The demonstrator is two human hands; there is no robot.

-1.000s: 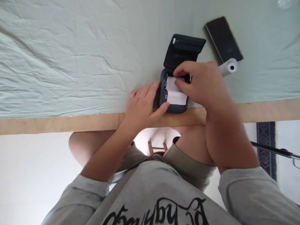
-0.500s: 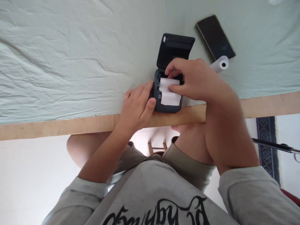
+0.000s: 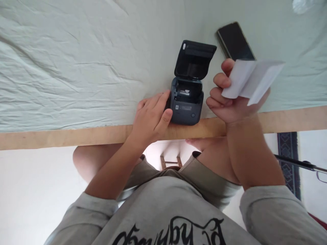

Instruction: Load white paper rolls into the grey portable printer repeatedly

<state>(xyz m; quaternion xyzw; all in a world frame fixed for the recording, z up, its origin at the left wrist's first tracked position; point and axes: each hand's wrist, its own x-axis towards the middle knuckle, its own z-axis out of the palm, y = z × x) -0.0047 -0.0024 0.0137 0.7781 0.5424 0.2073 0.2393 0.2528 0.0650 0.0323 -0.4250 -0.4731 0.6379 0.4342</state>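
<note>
A small dark portable label printer sits at the table's front edge with its lid raised. Its paper bay is bare of paper, and a white label shows inside. My left hand lies flat along the printer's left side, fingers stretched out and touching it. To the right of the printer, my right hand is raised, palm up, with fingers closed on a creased strip of white paper. The paper hides part of that hand.
A dark phone lies behind my right hand on the pale green cloth. The wooden table edge runs across in front of my legs. At the top right is a clear, shiny object.
My right hand has lifted the white paper out of the printer and carried it right. The paper roll near the phone is now hidden. My left hand has stayed beside the printer.
</note>
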